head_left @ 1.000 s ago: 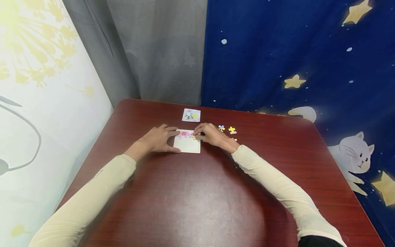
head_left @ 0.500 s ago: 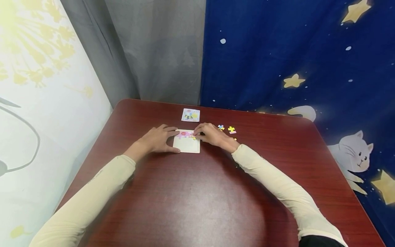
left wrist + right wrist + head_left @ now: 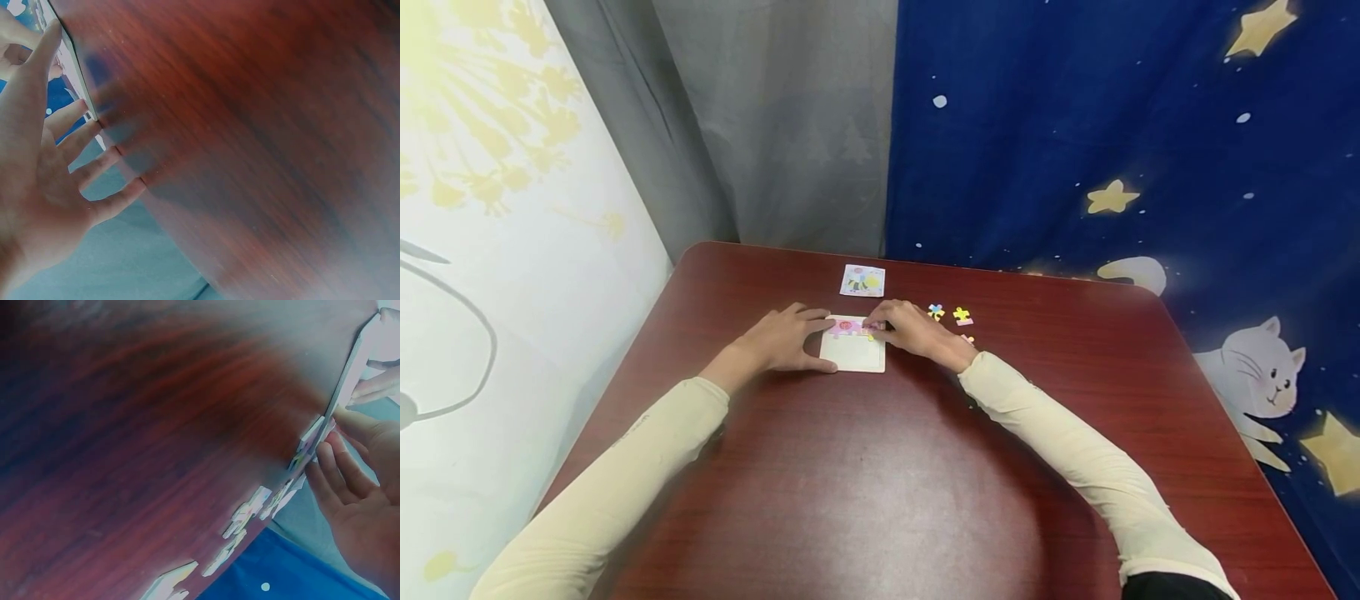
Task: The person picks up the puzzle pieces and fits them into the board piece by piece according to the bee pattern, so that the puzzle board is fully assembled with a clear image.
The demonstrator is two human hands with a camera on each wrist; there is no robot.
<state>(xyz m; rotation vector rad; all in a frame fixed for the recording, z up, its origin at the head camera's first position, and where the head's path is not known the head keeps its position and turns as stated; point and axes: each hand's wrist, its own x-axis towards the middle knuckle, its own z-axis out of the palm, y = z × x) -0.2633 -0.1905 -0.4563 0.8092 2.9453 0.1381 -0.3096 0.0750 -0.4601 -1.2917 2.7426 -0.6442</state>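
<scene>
A pale puzzle tray [image 3: 853,355] lies on the table with a row of pink puzzle pieces [image 3: 845,327] along its far side. My left hand [image 3: 781,338] spreads over the tray's left edge, thumb near the front corner and index finger at the far corner. In the left wrist view the fingers of that left hand [image 3: 59,162] are straight, tips on the tabletop and tray edge. At the far right corner my right hand [image 3: 912,327] pinches a small puzzle piece [image 3: 871,337], mostly hidden by thumb and fingertips. The right wrist view shows the right hand [image 3: 353,487] against the tray's edge [image 3: 351,372].
A picture card [image 3: 862,281] with a bee lies beyond the tray. Right of the right hand are loose puzzle pieces, one blue [image 3: 936,312], one yellow [image 3: 962,316], another partly behind the wrist [image 3: 967,339]. The dark red table [image 3: 850,483] ends at curtains behind.
My right fingertips have shifted slightly left along the tray's far side. The left hand stays in place on the tray.
</scene>
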